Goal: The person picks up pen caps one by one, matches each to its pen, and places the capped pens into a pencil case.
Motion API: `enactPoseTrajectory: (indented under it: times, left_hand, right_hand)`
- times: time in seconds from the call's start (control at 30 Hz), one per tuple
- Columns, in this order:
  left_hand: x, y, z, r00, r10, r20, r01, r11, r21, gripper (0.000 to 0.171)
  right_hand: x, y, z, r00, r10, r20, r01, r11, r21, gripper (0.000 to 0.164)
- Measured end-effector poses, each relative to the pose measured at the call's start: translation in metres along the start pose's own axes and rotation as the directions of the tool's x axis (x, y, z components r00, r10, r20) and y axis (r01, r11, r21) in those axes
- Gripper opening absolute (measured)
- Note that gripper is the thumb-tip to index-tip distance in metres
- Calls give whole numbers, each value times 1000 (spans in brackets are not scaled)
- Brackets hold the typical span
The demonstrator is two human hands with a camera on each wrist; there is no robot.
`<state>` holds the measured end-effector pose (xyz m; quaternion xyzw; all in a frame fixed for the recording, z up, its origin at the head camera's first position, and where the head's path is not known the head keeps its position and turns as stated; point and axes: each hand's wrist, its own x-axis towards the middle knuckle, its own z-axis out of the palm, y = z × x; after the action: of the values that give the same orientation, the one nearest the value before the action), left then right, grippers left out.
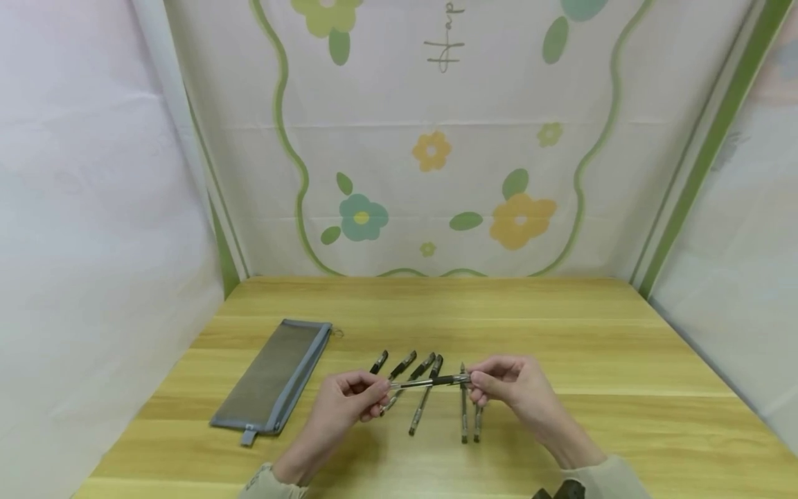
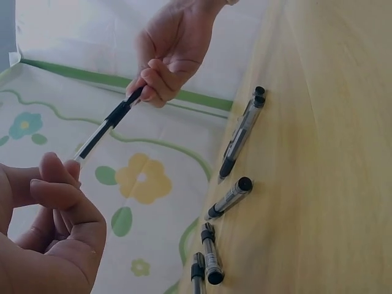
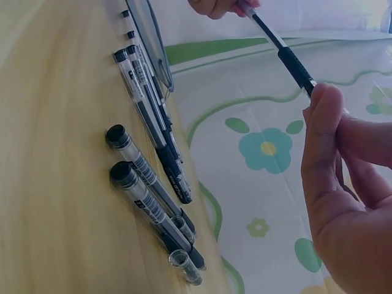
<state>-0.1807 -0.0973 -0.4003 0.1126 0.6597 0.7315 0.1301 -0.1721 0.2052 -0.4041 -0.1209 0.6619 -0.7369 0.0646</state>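
Note:
Both hands hold one slim gel pen (image 1: 419, 383) level above the table, with a clear barrel and a black grip. My left hand (image 1: 341, 405) pinches its rear end between thumb and index finger. At the end beside the black grip, my right hand (image 1: 520, 391) pinches the pen, its fingers hiding the tip. Below lie several similar pens: a capped pen (image 1: 426, 396) and others toward the left hand. Two pens without caps, one of them a pen (image 1: 464, 412), lie near the right hand. Clear caps (image 3: 185, 267) sit by their tips in the right wrist view.
A grey mesh zip pouch (image 1: 268, 374) with blue-grey edging lies flat on the left of the wooden table (image 1: 623, 346). A flowered cloth (image 1: 399, 194) hangs behind the table's far edge, and white cloth (image 1: 93, 229) walls both sides.

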Motion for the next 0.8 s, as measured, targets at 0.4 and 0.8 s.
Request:
enactPoseTrajectory:
  times: [0.4, 0.8]
  left_hand:
    - [3, -3, 2, 999, 8, 41, -8, 1000, 3, 38]
    - [3, -5, 1, 999, -24, 30, 24, 1000, -4, 34]
  right_hand:
    - [-2, -1, 1, 995, -95, 9, 95, 995, 16, 28]
    - [-1, 0, 0, 998, -57, 18, 56, 998, 27, 31]
